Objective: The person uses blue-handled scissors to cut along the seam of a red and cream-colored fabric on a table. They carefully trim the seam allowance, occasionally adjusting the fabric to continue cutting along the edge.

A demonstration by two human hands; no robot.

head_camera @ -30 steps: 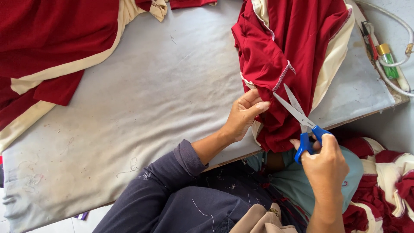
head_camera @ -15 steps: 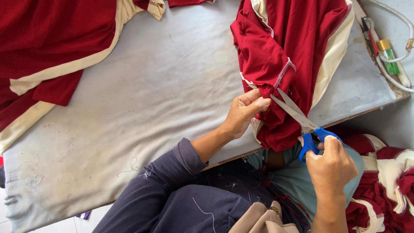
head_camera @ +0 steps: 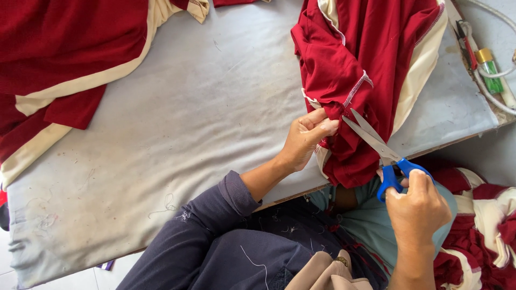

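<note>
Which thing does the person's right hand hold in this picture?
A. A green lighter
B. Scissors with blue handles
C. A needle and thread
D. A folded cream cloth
B: the right hand has its fingers through the blue handles of the scissors, whose blades point at the red garment that the left hand pinches.

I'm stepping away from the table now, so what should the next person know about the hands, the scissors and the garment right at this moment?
Left hand: pinches the edge of the red garment at the front of the table.
Right hand: holds the blue-handled scissors, blades open, tips at the pinched seam.
Done: cannot tell; loose threads lie on the table.
Left: the spot at the blade tips looks uncut. Another red garment lies at the far left, more red cloth hangs lower right.
</note>
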